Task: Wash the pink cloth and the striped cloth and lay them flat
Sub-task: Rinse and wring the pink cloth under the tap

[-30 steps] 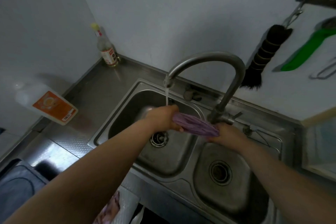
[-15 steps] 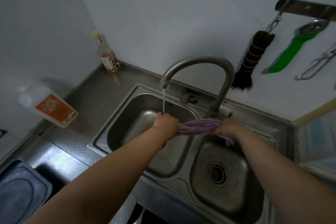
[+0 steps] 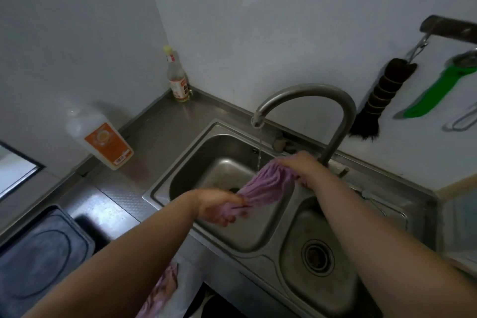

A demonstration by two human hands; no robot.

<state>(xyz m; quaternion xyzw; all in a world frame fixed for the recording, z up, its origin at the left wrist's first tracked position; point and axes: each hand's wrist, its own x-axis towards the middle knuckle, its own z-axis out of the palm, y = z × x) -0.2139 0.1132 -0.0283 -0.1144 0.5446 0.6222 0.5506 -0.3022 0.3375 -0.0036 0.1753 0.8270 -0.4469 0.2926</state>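
My left hand [image 3: 219, 205] keeps a closed grip on one bunched end of the pink cloth [image 3: 260, 186]; my right hand [image 3: 299, 165] clutches the other end by the tap [image 3: 309, 100]. The cloth spans the left sink basin [image 3: 196, 160] under the thin stream. I judge I am mid-wash; next I should wring it. Both forearms reach forward, left lower.

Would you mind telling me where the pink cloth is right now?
In the head view the pink cloth is stretched over the left sink basin, gripped between the left hand and the right hand, just under the running tap.
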